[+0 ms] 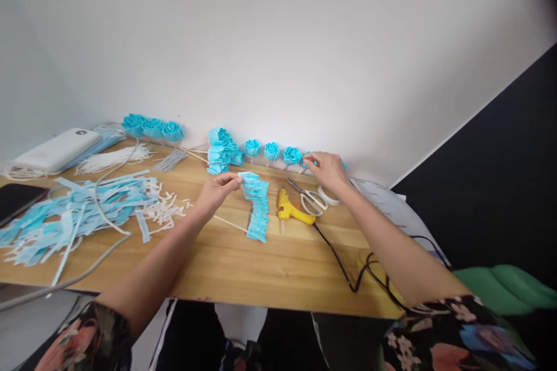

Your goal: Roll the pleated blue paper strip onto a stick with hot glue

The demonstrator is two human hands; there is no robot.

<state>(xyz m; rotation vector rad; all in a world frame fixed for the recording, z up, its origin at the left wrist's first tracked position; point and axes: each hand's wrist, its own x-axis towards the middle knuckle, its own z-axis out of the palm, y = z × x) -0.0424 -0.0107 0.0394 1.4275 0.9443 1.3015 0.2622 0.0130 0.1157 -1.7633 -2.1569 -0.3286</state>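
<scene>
My left hand [221, 188] is closed in a pinch on the upper end of a pleated light-blue strip [258, 208], which runs down over the wooden tabletop. A thin white stick [230, 222] meets the strip's lower end. At the back right, my right hand [329, 169] has its fingers curled together in front of a blue fabric flower [306, 161]; whether they touch it or hold something small is hidden. Below that hand lie scissors [313, 200] with white handles and a yellow glue gun [292, 210]. Another pleated blue bundle [219, 152] lies beyond my left hand.
Several blue flowers [271, 151] line the wall, with three more [152, 127] at the back left. Cut blue strips [87, 214], white scraps [163, 208] and a loose cable [107, 217] cover the left side. A white power bank [58, 149] and dark phone [17, 202] lie there too.
</scene>
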